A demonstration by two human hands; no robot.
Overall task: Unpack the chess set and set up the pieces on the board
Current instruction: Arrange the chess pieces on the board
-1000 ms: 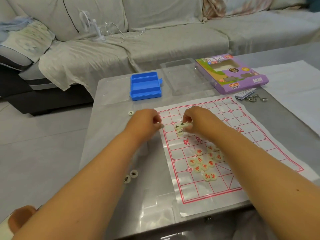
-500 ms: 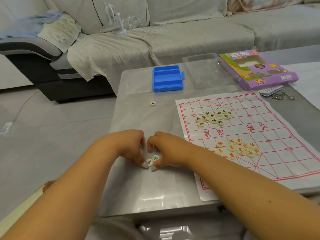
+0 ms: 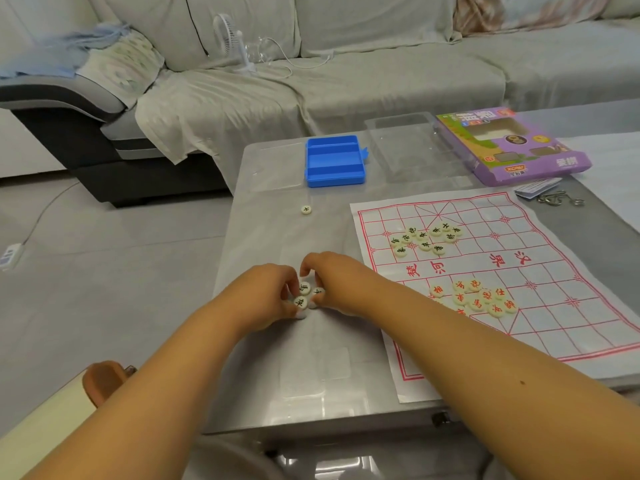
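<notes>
A paper Chinese chess board (image 3: 540,296) with red lines lies on the table's right half. A cluster of black-lettered white discs (image 3: 424,239) sits on its far half, and a cluster of red-lettered discs (image 3: 474,299) on its near half. Left of the board, my left hand (image 3: 266,292) and my right hand (image 3: 332,278) meet over a few black-lettered discs (image 3: 306,295) on the bare table. Fingertips of both hands pinch these discs. One more black-lettered disc (image 3: 306,209) lies alone farther back.
An open blue plastic case (image 3: 334,161), a clear plastic tray (image 3: 405,147) and a purple game box (image 3: 509,147) stand along the table's far side. Cards and metal rings (image 3: 554,195) lie beside the board. A grey sofa with a small fan (image 3: 232,43) is behind.
Both hands left the black cluster on the board and came to the loose discs left of it. They now gather those discs together between their fingertips. The camera view swung left.
</notes>
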